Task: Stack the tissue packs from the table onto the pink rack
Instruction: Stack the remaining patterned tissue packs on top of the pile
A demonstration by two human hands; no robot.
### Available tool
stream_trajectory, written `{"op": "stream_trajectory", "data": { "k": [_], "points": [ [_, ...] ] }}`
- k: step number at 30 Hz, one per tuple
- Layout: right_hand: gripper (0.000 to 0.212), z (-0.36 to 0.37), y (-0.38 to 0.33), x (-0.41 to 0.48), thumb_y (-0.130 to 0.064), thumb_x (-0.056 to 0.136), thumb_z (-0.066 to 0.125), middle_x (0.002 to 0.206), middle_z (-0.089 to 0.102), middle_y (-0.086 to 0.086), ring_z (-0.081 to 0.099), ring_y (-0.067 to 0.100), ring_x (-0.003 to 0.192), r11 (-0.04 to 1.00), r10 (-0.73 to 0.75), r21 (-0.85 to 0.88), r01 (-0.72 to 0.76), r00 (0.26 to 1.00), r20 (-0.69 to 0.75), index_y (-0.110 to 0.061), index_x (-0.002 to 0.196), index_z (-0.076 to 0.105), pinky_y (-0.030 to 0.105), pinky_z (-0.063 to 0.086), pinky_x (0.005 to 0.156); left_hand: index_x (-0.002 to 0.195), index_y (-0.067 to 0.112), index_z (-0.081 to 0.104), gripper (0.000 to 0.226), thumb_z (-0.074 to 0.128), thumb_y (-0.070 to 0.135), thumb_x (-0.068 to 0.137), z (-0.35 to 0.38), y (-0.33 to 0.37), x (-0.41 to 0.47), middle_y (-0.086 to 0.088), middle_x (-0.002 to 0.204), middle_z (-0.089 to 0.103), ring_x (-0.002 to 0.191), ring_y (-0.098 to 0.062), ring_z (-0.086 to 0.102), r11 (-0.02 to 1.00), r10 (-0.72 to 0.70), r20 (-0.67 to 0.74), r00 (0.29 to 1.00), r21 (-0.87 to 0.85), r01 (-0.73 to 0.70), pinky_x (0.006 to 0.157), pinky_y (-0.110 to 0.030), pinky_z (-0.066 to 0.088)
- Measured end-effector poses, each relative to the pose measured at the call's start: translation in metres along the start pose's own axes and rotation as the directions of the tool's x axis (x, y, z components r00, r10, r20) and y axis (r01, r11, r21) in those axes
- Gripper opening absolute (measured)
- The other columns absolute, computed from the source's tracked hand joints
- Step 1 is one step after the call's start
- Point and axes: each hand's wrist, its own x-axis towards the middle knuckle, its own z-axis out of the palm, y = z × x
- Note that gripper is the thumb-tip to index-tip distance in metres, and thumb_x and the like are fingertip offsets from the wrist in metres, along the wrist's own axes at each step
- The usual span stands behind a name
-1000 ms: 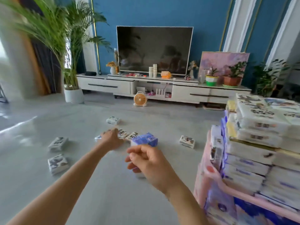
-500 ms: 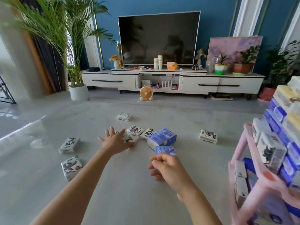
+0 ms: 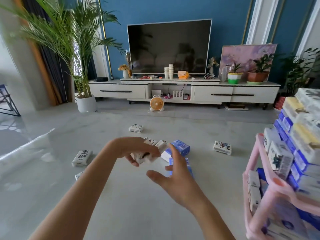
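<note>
My left hand (image 3: pixel 135 149) is shut on a white tissue pack (image 3: pixel 144 157), lifted just above a small cluster of packs on the grey surface. My right hand (image 3: pixel 174 175) hangs beside it with fingers spread and nothing in it. Just behind its fingers sits a blue pack (image 3: pixel 189 166), with another blue pack (image 3: pixel 180 147) behind that. More white packs lie scattered: one at the far middle (image 3: pixel 136 128), one to the right (image 3: pixel 222 147), one to the left (image 3: pixel 81 157). The pink rack (image 3: pixel 285 187) at the right edge carries several stacked packs.
A white TV cabinet (image 3: pixel 183 91) with a television runs along the blue back wall, with a small orange fan (image 3: pixel 156 103) on the floor before it. A potted palm (image 3: pixel 86 103) stands at the back left. A dark folding frame (image 3: pixel 7 104) is at the left edge.
My left hand went from flat and spread over the cluster to closed around a white pack and lifted it. My right hand opened from a fist. The view shifted so the rack sits farther right.
</note>
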Motion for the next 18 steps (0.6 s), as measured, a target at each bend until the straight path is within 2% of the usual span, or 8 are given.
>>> {"op": "stream_trajectory", "data": {
  "k": [2, 5, 8, 10, 13, 15, 16, 18],
  "points": [
    [0.091, -0.01, -0.02, -0.009, -0.056, 0.073, 0.064, 0.135, 0.022, -0.018, 0.036, 0.004, 0.125, 0.986, -0.168, -0.004, 0.168, 0.982, -0.091, -0.044, 0.142, 0.005, 0.019, 0.033, 0.101, 0.083, 0.018, 0.063, 0.031, 0.059, 0.041, 0.062, -0.007, 0.033, -0.031, 0.0, 0.074, 0.061, 0.062, -0.014, 0.055, 0.991, 0.128, 0.028, 0.991, 0.031, -0.129, 0.057, -0.022, 0.051],
    [0.084, -0.038, -0.047, -0.03, -0.073, 0.066, 0.05, 0.121, 0.026, -0.024, 0.035, -0.003, 0.117, 0.916, -0.395, -0.197, 0.35, 0.873, -0.287, -0.046, 0.139, 0.017, 0.001, 0.03, 0.092, 0.089, 0.014, 0.063, 0.047, 0.059, 0.047, 0.056, -0.004, 0.075, -0.069, -0.003, 0.074, 0.068, 0.064, -0.018, 0.059, 0.955, 0.267, 0.077, 0.961, 0.111, -0.274, 0.055, -0.02, 0.05],
    [0.077, -0.073, -0.069, -0.061, -0.062, 0.064, 0.057, 0.111, 0.033, -0.024, 0.037, -0.009, 0.108, 0.863, -0.495, -0.325, 0.387, 0.78, -0.382, -0.045, 0.134, 0.028, -0.005, 0.026, 0.085, 0.083, 0.015, 0.064, 0.051, 0.062, 0.052, 0.048, 0.006, 0.111, -0.099, -0.002, 0.067, 0.068, 0.054, -0.014, 0.059, 0.912, 0.388, 0.084, 0.918, 0.11, -0.395, 0.052, -0.02, 0.048],
    [0.07, -0.096, -0.081, -0.084, -0.055, 0.061, 0.061, 0.11, 0.037, -0.021, 0.042, -0.009, 0.106, 0.836, -0.541, -0.382, 0.395, 0.712, -0.447, -0.047, 0.126, 0.033, -0.004, 0.03, 0.084, 0.087, 0.016, 0.068, 0.058, 0.068, 0.057, 0.047, 0.011, 0.131, -0.115, 0.0, 0.067, 0.068, 0.055, -0.011, 0.059, 0.852, 0.516, 0.078, 0.853, 0.052, -0.52, 0.05, -0.018, 0.047],
    [0.065, -0.129, -0.085, -0.12, -0.05, 0.052, 0.068, 0.111, 0.053, -0.012, 0.055, -0.006, 0.1, 0.825, -0.565, -0.37, 0.428, 0.617, -0.548, -0.038, 0.112, 0.045, 0.003, 0.041, 0.079, 0.097, 0.013, 0.07, 0.106, 0.062, 0.086, 0.021, 0.018, 0.153, -0.125, -0.008, 0.078, 0.07, 0.056, -0.012, 0.059, 0.795, 0.606, 0.005, 0.795, 0.031, -0.606, 0.047, -0.018, 0.046],
    [0.077, -0.151, -0.086, -0.145, -0.056, 0.043, 0.08, 0.106, 0.062, -0.008, 0.063, 0.004, 0.097, 0.842, -0.533, -0.277, 0.464, 0.63, -0.565, -0.036, 0.112, 0.051, 0.009, 0.048, 0.076, 0.094, 0.01, 0.068, 0.117, 0.05, 0.093, 0.013, 0.024, 0.163, -0.121, -0.011, 0.078, 0.071, 0.053, -0.012, 0.06, 0.814, 0.581, -0.123, 0.804, 0.075, -0.577, 0.05, -0.021, 0.049],
    [0.08, -0.166, -0.088, -0.157, -0.062, 0.041, 0.081, 0.105, 0.065, -0.005, 0.065, 0.008, 0.095, 0.843, -0.528, -0.254, 0.474, 0.642, -0.556, -0.036, 0.111, 0.053, 0.012, 0.05, 0.075, 0.09, 0.009, 0.066, 0.113, 0.047, 0.095, 0.018, 0.029, 0.172, -0.116, -0.012, 0.076, 0.07, 0.054, -0.014, 0.06, 0.819, 0.573, -0.188, 0.798, 0.086, -0.568, 0.056, -0.024, 0.052],
    [0.075, -0.197, -0.096, -0.174, -0.065, 0.043, 0.077, 0.105, 0.067, -0.004, 0.067, 0.009, 0.095, 0.853, -0.515, -0.24, 0.464, 0.671, -0.533, -0.037, 0.109, 0.055, 0.013, 0.051, 0.076, 0.088, 0.017, 0.061, 0.087, 0.043, 0.092, 0.048, 0.04, 0.185, -0.106, -0.015, 0.079, 0.069, 0.062, -0.018, 0.063, 0.812, 0.576, -0.259, 0.775, 0.077, -0.578, 0.079, -0.035, 0.053]
  ]
}}
